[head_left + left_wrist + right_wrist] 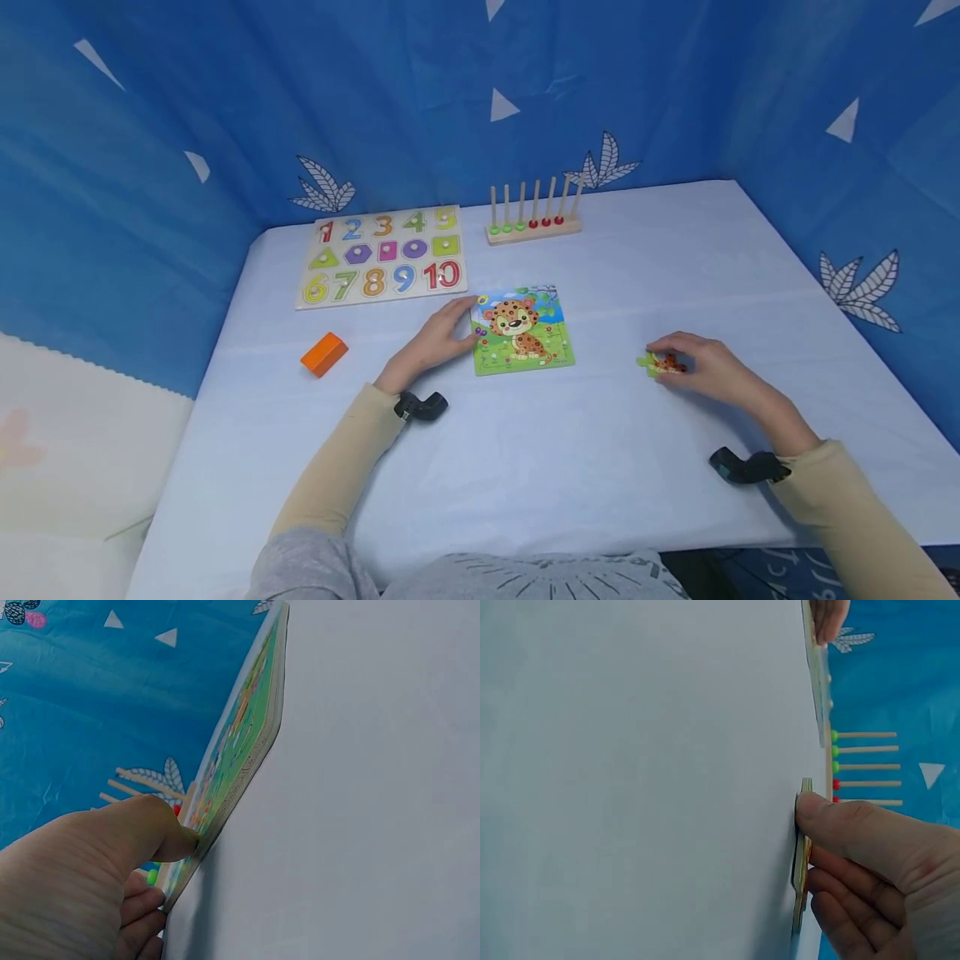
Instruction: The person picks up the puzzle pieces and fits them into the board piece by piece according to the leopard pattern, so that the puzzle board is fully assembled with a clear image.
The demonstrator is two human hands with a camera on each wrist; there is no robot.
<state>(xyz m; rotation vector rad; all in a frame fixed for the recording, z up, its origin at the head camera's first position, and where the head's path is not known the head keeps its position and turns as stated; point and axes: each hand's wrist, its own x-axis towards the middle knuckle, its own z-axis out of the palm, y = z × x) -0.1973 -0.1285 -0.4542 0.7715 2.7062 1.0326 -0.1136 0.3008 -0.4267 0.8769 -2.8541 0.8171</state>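
Note:
A square puzzle board (pixel 522 330) with a spotted leopard cub on green grass lies flat in the middle of the table. My left hand (pixel 441 335) rests at its left edge, thumb and fingertips touching the board; the left wrist view shows the thumb against the board's edge (pixel 238 780). Off to the right, my right hand (pixel 708 367) pinches a small jigsaw piece (pixel 663 364), green with orange spotted patches. Seen from the right wrist, this thin wooden piece (pixel 800 881) sits between thumb and fingers, close to the tabletop; much of its face is hidden.
Behind the board stands a bead counting rack (pixel 534 231) with wooden pegs and green and red beads. A number-and-shape board (pixel 381 257) lies at the back left. Left of my left hand is an orange block (pixel 324 355). A blue curtain (pixel 420 100) borders the table.

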